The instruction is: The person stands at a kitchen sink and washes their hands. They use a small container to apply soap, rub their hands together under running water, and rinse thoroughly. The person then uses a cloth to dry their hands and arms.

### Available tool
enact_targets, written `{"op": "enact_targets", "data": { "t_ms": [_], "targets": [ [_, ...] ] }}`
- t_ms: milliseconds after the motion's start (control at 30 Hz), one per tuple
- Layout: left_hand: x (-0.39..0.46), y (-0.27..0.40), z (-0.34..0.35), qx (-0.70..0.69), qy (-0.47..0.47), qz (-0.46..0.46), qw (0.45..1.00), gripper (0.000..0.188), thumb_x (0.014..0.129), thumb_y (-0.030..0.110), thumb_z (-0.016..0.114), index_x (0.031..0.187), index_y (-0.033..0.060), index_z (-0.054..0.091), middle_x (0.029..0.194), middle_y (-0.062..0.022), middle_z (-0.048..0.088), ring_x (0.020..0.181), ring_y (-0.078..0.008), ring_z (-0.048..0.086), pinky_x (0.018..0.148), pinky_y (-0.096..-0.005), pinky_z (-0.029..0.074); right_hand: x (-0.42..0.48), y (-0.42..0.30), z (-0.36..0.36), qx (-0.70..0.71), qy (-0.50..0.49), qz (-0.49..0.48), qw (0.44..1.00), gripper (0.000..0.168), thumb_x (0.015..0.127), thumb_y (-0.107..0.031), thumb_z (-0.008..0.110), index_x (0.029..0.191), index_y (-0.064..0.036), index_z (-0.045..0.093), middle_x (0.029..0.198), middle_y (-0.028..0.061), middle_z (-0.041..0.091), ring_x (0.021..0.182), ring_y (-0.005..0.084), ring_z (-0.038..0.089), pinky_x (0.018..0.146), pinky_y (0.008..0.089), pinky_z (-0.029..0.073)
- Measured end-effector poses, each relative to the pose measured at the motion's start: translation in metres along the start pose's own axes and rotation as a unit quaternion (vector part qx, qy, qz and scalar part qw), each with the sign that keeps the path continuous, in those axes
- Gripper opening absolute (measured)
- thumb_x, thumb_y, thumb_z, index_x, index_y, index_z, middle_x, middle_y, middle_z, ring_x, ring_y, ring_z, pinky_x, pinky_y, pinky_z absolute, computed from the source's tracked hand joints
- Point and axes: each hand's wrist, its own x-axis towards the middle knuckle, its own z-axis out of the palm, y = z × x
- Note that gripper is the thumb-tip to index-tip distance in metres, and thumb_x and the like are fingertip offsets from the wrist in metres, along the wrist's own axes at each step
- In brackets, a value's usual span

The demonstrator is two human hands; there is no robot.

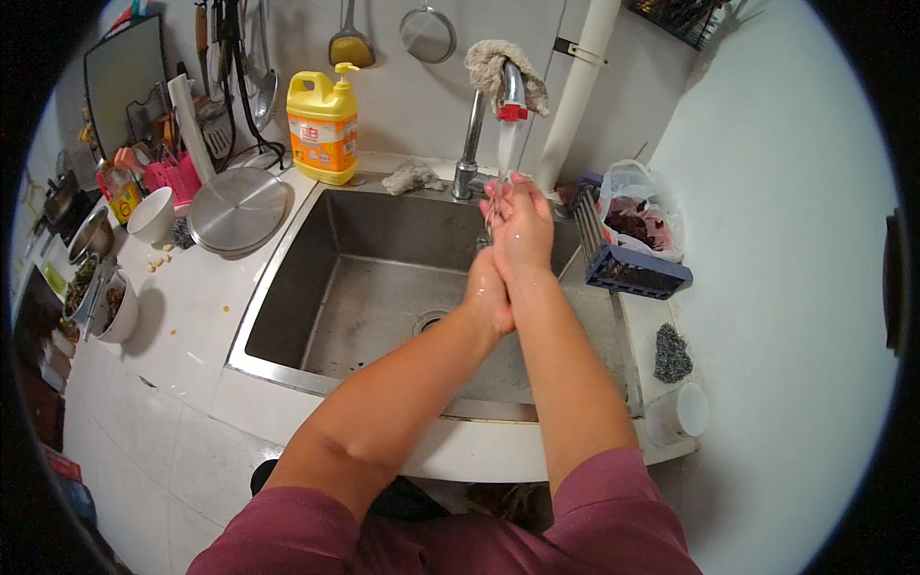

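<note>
Water runs from the metal faucet [513,86], which has a red tip and a cloth [491,61] draped over it. My right hand [523,223] is under the stream with its palm turned up, fingers towards the wall. Against its lower palm and wrist rests my left hand [489,287], wet like the other; its fingers are partly hidden. No object shows in either hand. Both are over the right half of a stainless steel sink [381,302], whose drain [429,321] lies just left of my left wrist.
A yellow pump jug [323,129] stands behind the sink's left corner, near a round metal lid [239,210]. Bowls [118,309] occupy the left counter. Right of the sink are a blue-ended rack [636,271], a plastic bag [640,208], a steel scourer [672,352] and a plastic cup [677,415].
</note>
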Motion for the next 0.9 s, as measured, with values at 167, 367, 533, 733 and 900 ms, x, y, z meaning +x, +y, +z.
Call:
{"op": "enact_targets", "data": {
  "t_ms": [167, 367, 533, 733, 900],
  "targets": [
    [0.006, -0.018, -0.011, 0.071, 0.14, 0.018, 0.987, 0.031, 0.092, 0.03, 0.045, 0.109, 0.0053, 0.054, 0.1, -0.0121, 0.06, 0.085, -0.0267, 0.06, 0.076, -0.0419, 0.051, 0.009, 0.004, -0.036, -0.523, 0.004, -0.288, 0.803, 0.013, 0.088, -0.012, 0.059, 0.1, -0.005, 0.061, 0.082, 0.0082, 0.063, 0.077, 0.0209, 0.063, 0.073, 0.0354, 0.052],
    [-0.009, -0.019, 0.01, 0.243, 0.344, 0.241, 0.875, 0.062, 0.089, 0.029, 0.052, 0.137, -0.0046, 0.031, 0.13, -0.0222, 0.047, 0.114, -0.0345, 0.053, 0.092, -0.042, 0.046, 0.002, -0.002, -0.055, -0.829, -0.067, -0.352, 0.43, 0.015, 0.084, -0.017, 0.057, 0.094, -0.009, 0.065, 0.08, 0.0086, 0.066, 0.073, 0.0285, 0.063, 0.066, 0.0412, 0.05],
    [0.023, 0.021, -0.058, 0.069, 0.258, 0.165, 0.949, 0.046, 0.091, 0.028, 0.046, 0.125, -0.0025, 0.042, 0.122, -0.0218, 0.052, 0.104, -0.0319, 0.058, 0.084, -0.0435, 0.05, -0.011, 0.042, -0.036, -0.894, -0.23, -0.179, 0.342, 0.036, 0.084, -0.02, 0.057, 0.119, -0.011, 0.06, 0.139, 0.0089, 0.047, 0.135, 0.0211, 0.037, 0.114, 0.0439, 0.021],
    [0.019, 0.073, -0.061, 0.097, 0.25, 0.125, 0.955, 0.036, 0.093, 0.04, 0.045, 0.09, 0.0058, 0.055, 0.081, -0.0128, 0.062, 0.074, -0.0272, 0.062, 0.062, -0.0398, 0.051, -0.045, 0.034, -0.024, -0.696, -0.31, -0.062, 0.644, 0.044, 0.081, -0.007, 0.06, 0.125, -0.006, 0.055, 0.135, 0.0152, 0.05, 0.126, 0.0243, 0.048, 0.106, 0.0416, 0.036],
    [0.012, 0.086, -0.054, 0.086, 0.141, 0.106, 0.981, 0.035, 0.092, 0.044, 0.048, 0.079, 0.0125, 0.055, 0.066, -0.0019, 0.057, 0.051, -0.0149, 0.055, 0.042, -0.0261, 0.043, -0.022, -0.004, 0.004, -0.364, -0.16, 0.139, 0.907, 0.026, 0.092, -0.023, 0.059, 0.103, 0.0, 0.061, 0.084, 0.0085, 0.064, 0.069, 0.015, 0.062, 0.057, 0.0276, 0.052]
  ]
}}
